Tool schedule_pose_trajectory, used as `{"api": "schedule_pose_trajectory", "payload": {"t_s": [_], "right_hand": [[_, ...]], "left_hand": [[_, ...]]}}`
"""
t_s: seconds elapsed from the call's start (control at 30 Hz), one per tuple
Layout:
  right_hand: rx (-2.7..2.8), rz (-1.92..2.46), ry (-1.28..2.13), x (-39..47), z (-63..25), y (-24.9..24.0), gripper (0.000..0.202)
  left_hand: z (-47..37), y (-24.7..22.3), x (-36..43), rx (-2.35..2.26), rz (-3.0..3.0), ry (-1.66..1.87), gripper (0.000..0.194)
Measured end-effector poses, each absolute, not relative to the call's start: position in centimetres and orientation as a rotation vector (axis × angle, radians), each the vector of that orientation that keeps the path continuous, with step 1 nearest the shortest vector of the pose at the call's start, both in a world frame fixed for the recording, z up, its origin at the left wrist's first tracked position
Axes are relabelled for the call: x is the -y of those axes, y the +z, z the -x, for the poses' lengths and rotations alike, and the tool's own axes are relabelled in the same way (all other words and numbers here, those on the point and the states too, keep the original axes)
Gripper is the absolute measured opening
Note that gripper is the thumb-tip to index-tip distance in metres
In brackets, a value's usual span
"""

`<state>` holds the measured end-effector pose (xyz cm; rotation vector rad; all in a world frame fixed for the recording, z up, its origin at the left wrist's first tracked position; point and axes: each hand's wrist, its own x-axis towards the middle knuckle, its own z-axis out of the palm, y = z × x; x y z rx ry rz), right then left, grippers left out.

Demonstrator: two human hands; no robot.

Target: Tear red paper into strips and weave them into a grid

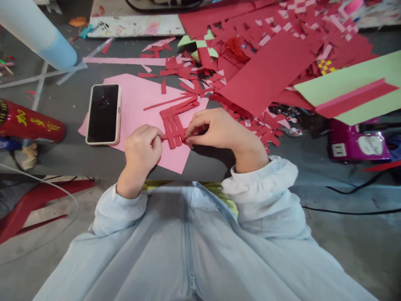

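Note:
Both hands work at a small woven piece of red paper strips (173, 129), which lies over a large pink paper sheet (138, 96). My left hand (142, 146) is closed, thumb and forefinger pinching the woven piece at its left edge. From the other side my right hand (216, 127) bends its fingers down and pinches the strips at the right edge. Loose strip ends reach up and to the right from the weave. A thin red strip (166, 103) lies apart on the pink sheet, just above it. A phone (104, 113) with a dark screen rests on the sheet left of my left hand.
Red paper scraps (191, 77) spread behind the hands, up to a large red card (269, 71). A green folded paper (360, 88) and a purple packet (357, 140) lie at the right. A red can (31, 121) and a white-blue cylinder (40, 33) are at the left.

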<state>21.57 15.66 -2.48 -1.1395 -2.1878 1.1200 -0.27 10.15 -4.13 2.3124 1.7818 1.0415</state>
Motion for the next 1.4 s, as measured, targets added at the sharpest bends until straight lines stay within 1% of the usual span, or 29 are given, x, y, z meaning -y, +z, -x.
{"api": "schedule_pose_trajectory", "payload": {"t_s": [0.1, 0.17, 0.23, 0.3, 0.4, 0.57, 0.63, 0.7, 0.8, 0.9, 0.97, 1.03, 1.13, 1.2, 1.27, 1.4], "right_hand": [[2.249, 1.114, 1.086, -15.6, -21.6, -2.4, 0.01], [2.254, 1.085, 1.003, -15.5, -21.5, -2.4, 0.011], [2.206, 1.078, 0.909, -15.4, -21.4, -2.4, 0.014], [2.14, 1.087, 0.874, -15.3, -21.2, -2.5, 0.013], [2.039, 1.093, 0.944, -15.1, -20.6, -2.7, 0.013], [1.92, 1.034, 1.155, -15.0, -19.7, -3.0, 0.016], [1.917, 1.006, 1.234, -15.1, -19.5, -3.2, 0.016], [1.924, 1.007, 1.274, -15.2, -19.4, -3.3, 0.016], [1.932, 1.025, 1.288, -15.3, -19.5, -3.5, 0.015], [1.954, 1.036, 1.264, -15.4, -19.5, -3.6, 0.015], [1.964, 1.046, 1.234, -15.4, -19.5, -3.8, 0.013], [1.947, 1.047, 1.219, -15.5, -19.5, -3.9, 0.011], [1.883, 1.036, 1.239, -15.5, -19.3, -4.1, 0.01], [1.829, 1.042, 1.284, -15.5, -19.1, -4.2, 0.016], [1.779, 1.066, 1.328, -15.5, -19.0, -4.2, 0.027], [1.684, 1.101, 1.332, -15.5, -18.9, -3.9, 0.047]], "left_hand": [[0.3, -4.0, -10.3, -1.801, -2.272, 1.01, 0.026], [0.3, -3.8, -10.5, -1.799, -2.249, 1.035, 0.025], [0.4, -3.5, -10.7, -1.806, -2.231, 1.033, 0.024], [0.5, -3.1, -10.9, -1.84, -2.219, 0.96, 0.023], [0.5, -2.4, -11.3, -1.876, -2.256, 0.789, 0.025], [0.2, -2.5, -12.1, -1.814, -2.343, 0.49, 0.045], [0.3, -3.0, -12.5, -1.793, -2.348, 0.454, 0.049], [0.5, -3.6, -12.9, -1.765, -2.344, 0.512, 0.049], [0.9, -4.3, -13.4, -1.63, -2.272, 0.736, 0.053], [1.0, -4.9, -13.6, -1.46, -2.059, 0.97, 0.059], [0.9, -5.0, -13.6, -1.413, -1.871, 1.017, 0.061], [0.8, -5.0, -13.4, -1.413, -1.694, 1.025, 0.059], [0.7, -4.7, -13.0, -1.381, -1.47, 1.058, 0.05], [0.6, -4.5, -12.6, -1.332, -1.386, 1.045, 0.041], [0.3, -4.2, -12.0, -1.298, -1.385, 1.029, 0.037], [-0.5, -3.3, -10.9, -1.271, -1.445, 1.069, 0.045]]}}
